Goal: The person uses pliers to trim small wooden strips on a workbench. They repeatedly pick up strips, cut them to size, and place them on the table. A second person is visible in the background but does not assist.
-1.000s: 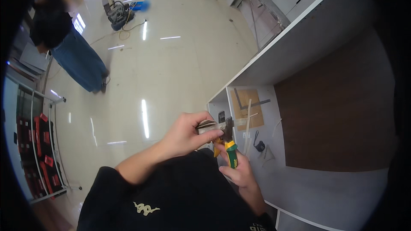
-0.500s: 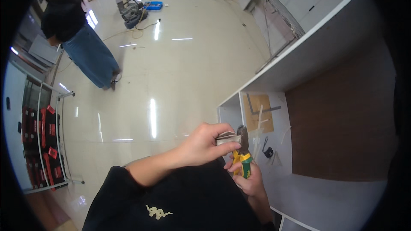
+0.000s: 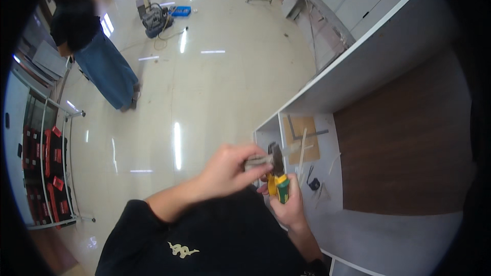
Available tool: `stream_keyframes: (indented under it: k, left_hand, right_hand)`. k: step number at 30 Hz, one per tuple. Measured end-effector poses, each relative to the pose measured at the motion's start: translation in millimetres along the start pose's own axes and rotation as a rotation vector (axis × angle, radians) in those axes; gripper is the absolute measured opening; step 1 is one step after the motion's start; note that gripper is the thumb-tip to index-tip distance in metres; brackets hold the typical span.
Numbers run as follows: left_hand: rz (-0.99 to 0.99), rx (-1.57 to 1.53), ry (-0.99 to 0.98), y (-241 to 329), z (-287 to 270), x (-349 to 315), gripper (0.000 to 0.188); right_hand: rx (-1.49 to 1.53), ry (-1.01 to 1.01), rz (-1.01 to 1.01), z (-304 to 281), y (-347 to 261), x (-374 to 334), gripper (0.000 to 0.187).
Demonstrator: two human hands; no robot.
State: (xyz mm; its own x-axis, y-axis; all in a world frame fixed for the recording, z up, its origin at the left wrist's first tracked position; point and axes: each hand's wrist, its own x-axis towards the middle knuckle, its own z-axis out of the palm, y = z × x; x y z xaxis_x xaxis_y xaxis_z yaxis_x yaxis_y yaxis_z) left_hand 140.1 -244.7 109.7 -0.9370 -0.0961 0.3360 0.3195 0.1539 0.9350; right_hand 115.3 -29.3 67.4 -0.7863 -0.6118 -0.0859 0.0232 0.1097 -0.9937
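My left hand [image 3: 217,171] is closed in a pinch on a small flat greyish piece [image 3: 258,161], too blurred to name more exactly. My right hand [image 3: 291,207] wraps round the green and yellow handles of a pair of pliers [image 3: 276,159]. The dark metal head of the pliers points up and lies against the end of the greyish piece, beside my left fingertips. Whether the jaws bite on the piece cannot be made out. Both hands are in front of my body, at the near left corner of a white cabinet [image 3: 378,235].
Inside the cabinet lie a brown board [image 3: 312,151], a metal square [image 3: 321,133], pale strips [image 3: 302,156] and a black tape measure [image 3: 314,184]. A person [image 3: 105,66] stands at far left, near a rack [image 3: 69,168] with red cases. A machine [image 3: 153,22] and blue tray [image 3: 181,10] sit farther back.
Both hands and the pliers have shifted slightly left in the picture, as has the cabinet. My right fingers have closed further round the handles.
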Motion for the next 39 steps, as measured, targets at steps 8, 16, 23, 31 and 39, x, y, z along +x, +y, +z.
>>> stream_keyframes:
  k: [8,16,23,31,39]
  left_hand:
    - [0.094,0.020,-0.231,-10.6,12.8,-9.4,0.015]
    - [0.047,-0.069,-0.286,-23.9,24.3,-13.5,0.016]
    - [-0.038,-0.142,-0.289,-30.2,22.7,-25.5,0.018]
    - [-0.179,-0.134,-0.220,-27.5,17.9,-25.3,0.019]
    - [-0.380,-0.359,-0.295,-13.9,9.3,-3.4,0.020]
  right_hand:
    - [0.029,-0.076,0.288,-19.4,32.9,-16.0,0.041]
    - [-0.060,0.115,-0.100,-8.2,77.7,-16.0,0.029]
    - [-0.167,0.185,-0.188,-7.2,99.6,-17.4,0.026]
    - [-0.172,0.103,0.039,-5.2,87.7,-2.1,0.035]
    - [-0.515,0.194,-0.278,-24.6,39.1,22.0,0.041]
